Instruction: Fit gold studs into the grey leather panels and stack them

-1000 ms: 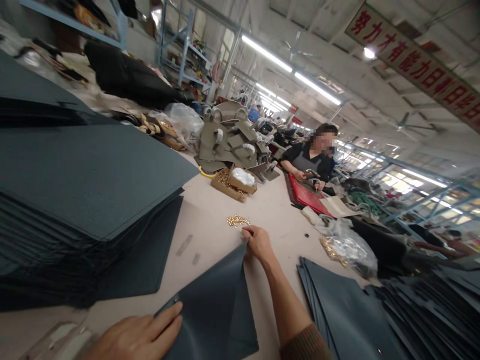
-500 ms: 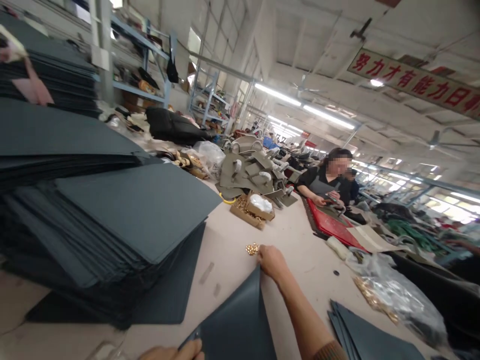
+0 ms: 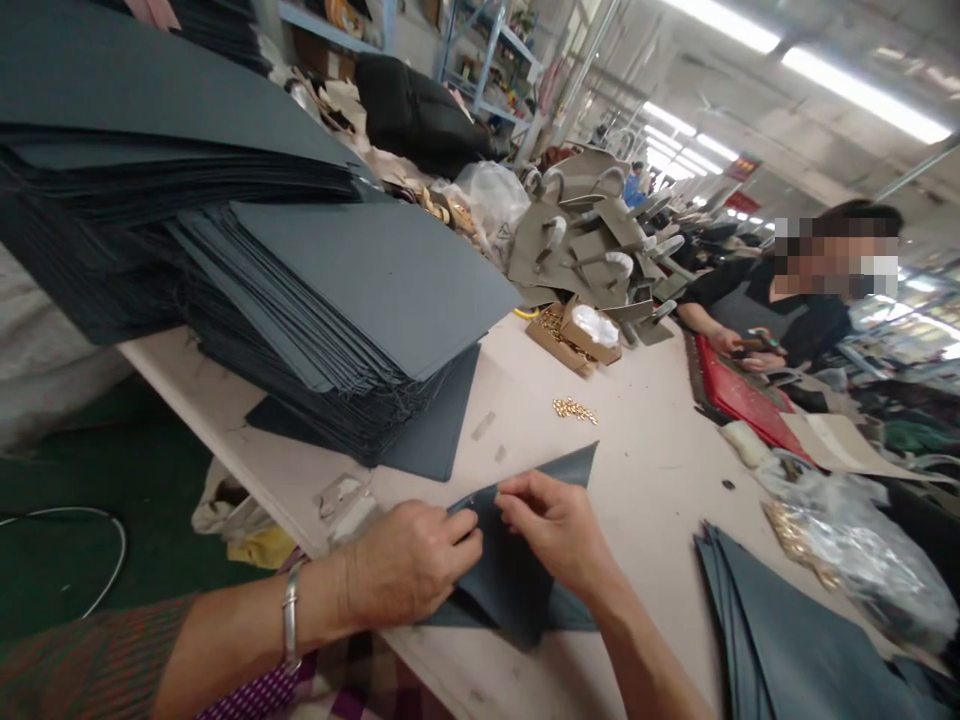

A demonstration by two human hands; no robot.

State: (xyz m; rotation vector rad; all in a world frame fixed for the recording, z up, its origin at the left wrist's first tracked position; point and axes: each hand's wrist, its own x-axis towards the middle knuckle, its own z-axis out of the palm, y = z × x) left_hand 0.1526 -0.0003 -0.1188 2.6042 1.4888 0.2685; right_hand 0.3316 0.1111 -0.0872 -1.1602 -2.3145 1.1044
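Observation:
A dark blue-green leather-like panel lies partly folded at the table's near edge. My left hand grips its raised edge between thumb and fingers. Over the same panel, my right hand is closed in a pinch, its fingertips close to that edge. Whatever sits between those fingertips is too small to make out. Just beyond the panel's far corner is a little scatter of gold metal studs.
Tall stacks of dark panels stand on the left. An open box of gold pieces sits farther back. Folded panels and a clear plastic bag lie at right. Across the table, a co-worker holds a tool over a red board.
My right hand has come back from the gold studs to the panel's edge. My left hand has moved farther into view, and the view has tilted down. The studs are more spread out.

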